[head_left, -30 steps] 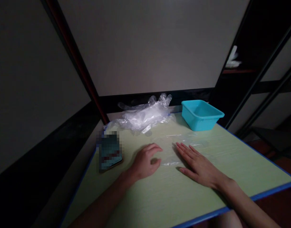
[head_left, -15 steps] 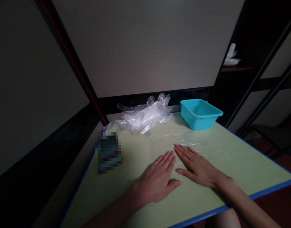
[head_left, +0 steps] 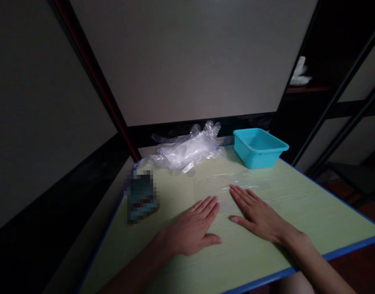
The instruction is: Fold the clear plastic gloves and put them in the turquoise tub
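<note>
We have our left hand (head_left: 195, 230) and right hand (head_left: 259, 215) open, palms down, over clear plastic (head_left: 210, 185) on the tabletop (head_left: 316, 216).

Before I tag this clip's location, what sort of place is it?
Probably a corner of a dim indoor room, home or workplace unclear: the green table stands close to a pale wall panel, with a shelf at right.

No readable text, no legible labels, brands, numbers or signs
</note>
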Demonstrator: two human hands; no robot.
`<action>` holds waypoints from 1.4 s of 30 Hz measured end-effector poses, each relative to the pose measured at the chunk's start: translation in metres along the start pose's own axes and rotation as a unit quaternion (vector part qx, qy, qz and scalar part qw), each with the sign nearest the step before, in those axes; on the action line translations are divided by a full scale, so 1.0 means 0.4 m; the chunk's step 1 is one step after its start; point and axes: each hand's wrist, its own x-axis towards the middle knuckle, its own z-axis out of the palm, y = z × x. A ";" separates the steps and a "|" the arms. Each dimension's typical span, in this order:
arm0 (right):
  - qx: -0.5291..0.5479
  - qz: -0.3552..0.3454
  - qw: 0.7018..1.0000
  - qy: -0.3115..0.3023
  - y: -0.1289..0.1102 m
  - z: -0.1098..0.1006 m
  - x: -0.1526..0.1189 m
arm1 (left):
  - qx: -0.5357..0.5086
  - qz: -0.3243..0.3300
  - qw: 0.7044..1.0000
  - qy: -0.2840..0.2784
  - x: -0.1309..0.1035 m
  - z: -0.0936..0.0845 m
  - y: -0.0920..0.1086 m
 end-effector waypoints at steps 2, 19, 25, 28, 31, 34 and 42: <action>-0.005 0.016 1.000 -0.001 0.006 0.000 -0.005 | 0.002 -0.003 1.000 -0.007 0.000 -0.001 0.001; 0.028 0.084 0.995 0.054 0.041 -0.009 -0.019 | -0.071 -0.010 0.991 0.109 0.000 -0.014 -0.016; 0.051 0.053 0.996 0.046 0.021 -0.022 -0.004 | -0.073 0.011 0.987 0.143 0.008 -0.009 -0.030; 0.046 0.044 0.997 0.039 0.023 -0.019 0.003 | -0.065 0.026 0.985 0.157 0.010 -0.004 -0.031; 0.049 0.042 0.997 0.032 0.025 -0.018 0.008 | -0.063 0.054 0.982 0.169 0.010 -0.002 -0.025; 0.055 0.032 0.998 0.024 0.018 -0.022 0.012 | -0.061 0.092 0.979 0.169 0.009 0.001 -0.011; 0.077 -0.009 0.997 0.010 -0.022 -0.046 0.020 | -0.022 0.164 0.973 0.162 0.010 0.021 0.040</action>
